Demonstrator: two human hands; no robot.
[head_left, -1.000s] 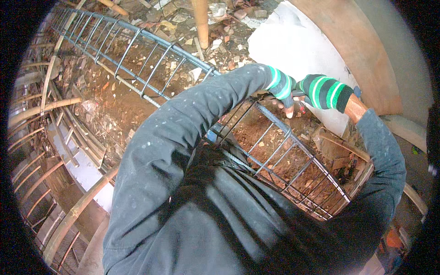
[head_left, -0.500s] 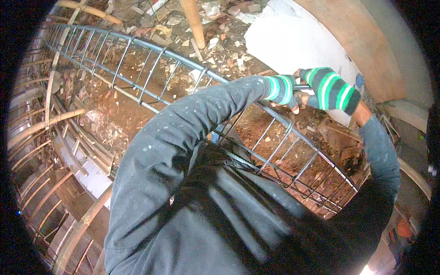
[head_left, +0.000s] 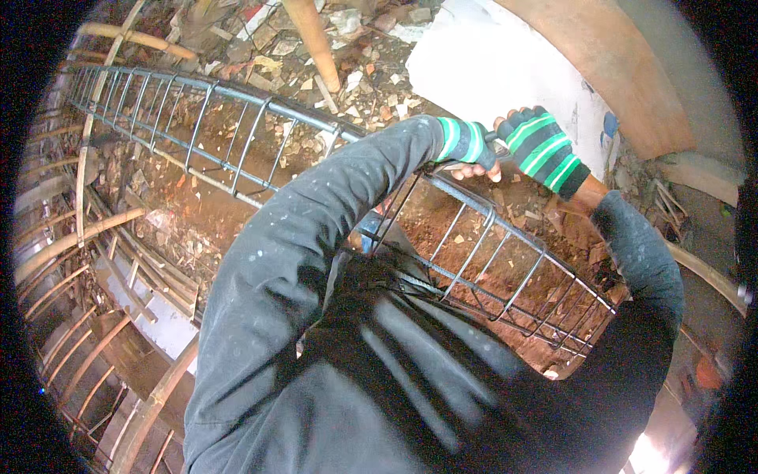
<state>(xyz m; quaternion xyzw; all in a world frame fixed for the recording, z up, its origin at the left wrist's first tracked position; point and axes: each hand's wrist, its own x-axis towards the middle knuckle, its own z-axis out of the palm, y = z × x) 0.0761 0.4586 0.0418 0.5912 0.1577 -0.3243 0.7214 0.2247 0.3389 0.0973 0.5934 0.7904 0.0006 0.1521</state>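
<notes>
A long cage of steel reinforcing bars (head_left: 492, 212) with square stirrups runs from the far left to the lower right, passing in front of my body. Just beyond its far top bar, my left hand (head_left: 472, 148), in a green, white and dark striped fingerless glove, is closed around a short piece of dark metal rod (head_left: 495, 137). My right hand (head_left: 545, 148), gloved alike, sits close on the right with its fingers curled over the rod's other end. The back of this hand hides most of its grip. What the rod joins to is hidden.
Under the cage is reddish soil (head_left: 426, 229) with broken tile and rubble (head_left: 371, 87). A bamboo post (head_left: 312, 43) stands at the far side, left of a white sheet (head_left: 497, 63) and a curved-looking brown board (head_left: 608, 71). Bamboo poles (head_left: 150, 395) form a lattice at left.
Both hands have shifted slightly left and away. The right hand has turned, its knuckles now pointing up-left, and less of the rod shows between the hands. The view has shifted a little too.
</notes>
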